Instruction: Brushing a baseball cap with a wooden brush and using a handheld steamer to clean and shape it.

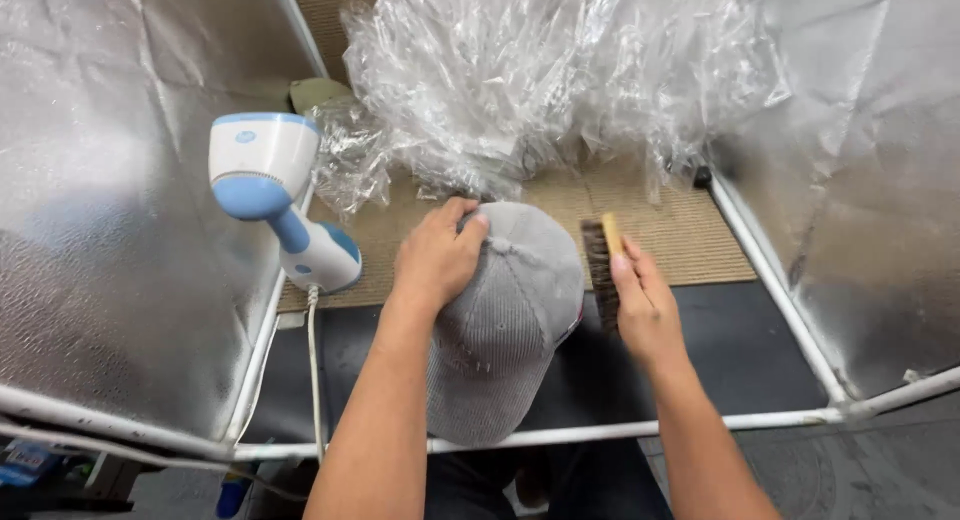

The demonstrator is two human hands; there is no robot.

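The left hand (435,257) presses down on the crown of a grey corduroy cap (505,320), fingers spread flat over the top near the button. The cap sits in the middle of the work space, over the person's lap, half on a dark mat (740,345). The right hand (645,305) has its fingers closed around a wooden bristle brush (601,265), whose bristles touch the cap's right side. If the left hand's grip slackens, the cap could twist under the brush. A handheld garment steamer (280,195) stands close on the left with its cord (313,370) trailing; an elbow could tip it. Crumpled clear plastic (540,75) lies behind.
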